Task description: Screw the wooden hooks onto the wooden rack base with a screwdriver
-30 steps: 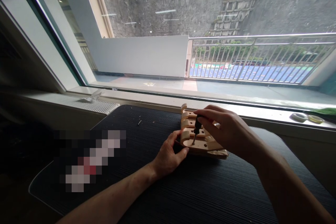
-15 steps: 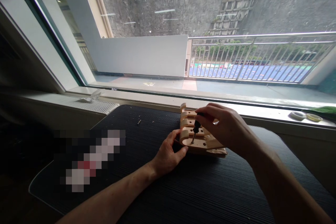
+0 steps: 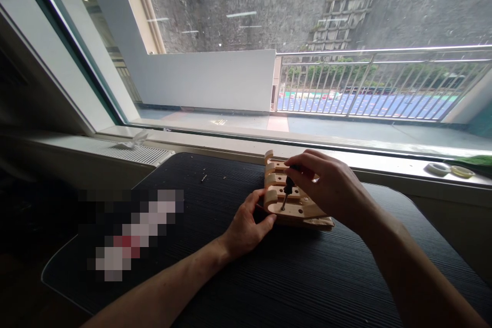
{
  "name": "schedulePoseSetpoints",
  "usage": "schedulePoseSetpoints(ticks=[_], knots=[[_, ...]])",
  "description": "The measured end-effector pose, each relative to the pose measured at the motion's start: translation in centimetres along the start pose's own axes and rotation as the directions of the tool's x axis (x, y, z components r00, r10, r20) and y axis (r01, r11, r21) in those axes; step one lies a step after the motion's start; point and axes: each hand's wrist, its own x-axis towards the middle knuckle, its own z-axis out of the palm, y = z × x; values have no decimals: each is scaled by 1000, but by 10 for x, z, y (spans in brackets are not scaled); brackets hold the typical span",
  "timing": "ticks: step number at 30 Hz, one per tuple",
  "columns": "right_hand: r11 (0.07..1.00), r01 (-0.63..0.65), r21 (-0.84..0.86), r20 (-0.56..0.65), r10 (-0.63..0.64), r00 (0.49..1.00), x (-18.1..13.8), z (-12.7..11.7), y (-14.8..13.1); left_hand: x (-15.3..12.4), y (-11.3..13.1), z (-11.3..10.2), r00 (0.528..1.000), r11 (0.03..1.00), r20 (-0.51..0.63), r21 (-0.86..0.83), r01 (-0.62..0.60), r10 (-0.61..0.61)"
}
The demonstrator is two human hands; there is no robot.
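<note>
A light wooden rack with several curled hooks lies on the dark table, right of centre. At its near left corner my left hand is closed on the edge, thumb along the front side. The fingers of my right hand pinch a screwdriver with a dark handle, held nearly upright. Its metal tip reaches down to a hole in the nearest hook piece. A second dark hole shows to the right on that same piece. My right hand covers the far right part of the rack.
The black wood-grain table stands against a window sill. A small screw-like piece lies toward the back of the table. At left is a blurred-out patch. Two tape rolls sit on the right sill, near something green.
</note>
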Motion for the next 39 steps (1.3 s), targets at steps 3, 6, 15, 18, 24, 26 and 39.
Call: schedulePoseSetpoints(ticks=[3, 6, 15, 18, 24, 26, 39], knots=[[1000, -6, -12, -13, 6, 1000, 0, 1, -1, 0, 0, 0, 1000, 1000, 3, 3, 1, -1], [1000, -11, -23, -11, 11, 1000, 0, 0, -3, 0, 0, 0, 1000, 1000, 1, -3, -11, 11], [994, 57, 97, 48, -61, 997, -3, -5, -3, 0, 1, 0, 1000, 1000, 2, 5, -23, 23], [996, 43, 75, 51, -47, 998, -3, -5, -1, 0, 1, 0, 1000, 1000, 6, 5, -16, 16], [1000, 2, -4, 27, -2, 1000, -2, -4, -1, 0, 1, 0, 1000, 1000, 3, 15, -14, 14], [1000, -12, -27, 18, 13, 1000, -2, -3, -2, 0, 1, 0, 1000, 999, 7, 24, -22, 21], [997, 63, 42, 27, -65, 998, -3, 1, -4, 0, 2, 1, 1000, 1000, -13, -5, -25, 25]])
